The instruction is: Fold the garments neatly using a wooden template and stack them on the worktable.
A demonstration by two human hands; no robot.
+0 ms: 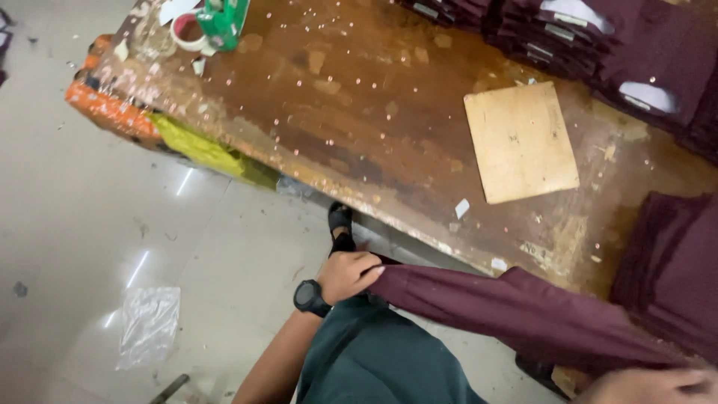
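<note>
- Head view, looking down past the edge of a worn brown wooden table (359,112); I read the scene from that one camera.
- Left hand (348,275): fingers curled and pinched onto the end of a maroon cloth garment (516,310), at the table's near edge. A black wristwatch (309,298) sits on that wrist.
- Right hand (647,387): only the top shows at the bottom edge of the frame, lying on or against the same maroon cloth. I cannot tell whether its fingers are spread or gripping.
- The garment runs stretched between the two hands, below the table edge and in front of the person's dark green clothing (381,359).
- On the table, right side: a stack of folded maroon cloth (673,269), touching or merging with the held piece; I cannot tell which.
- Far right corner: rows of folded maroon garments with pale tags (598,45).
- Between them, a plain square plywood board (521,142) lies flat.
- Far left corner: a green tape dispenser with a roll (213,26).
- Pale tiled floor (90,209), with a crumpled clear plastic bag (148,325) lying well apart from the hands.
- A black shoe (340,224) shows just under the table edge.
</note>
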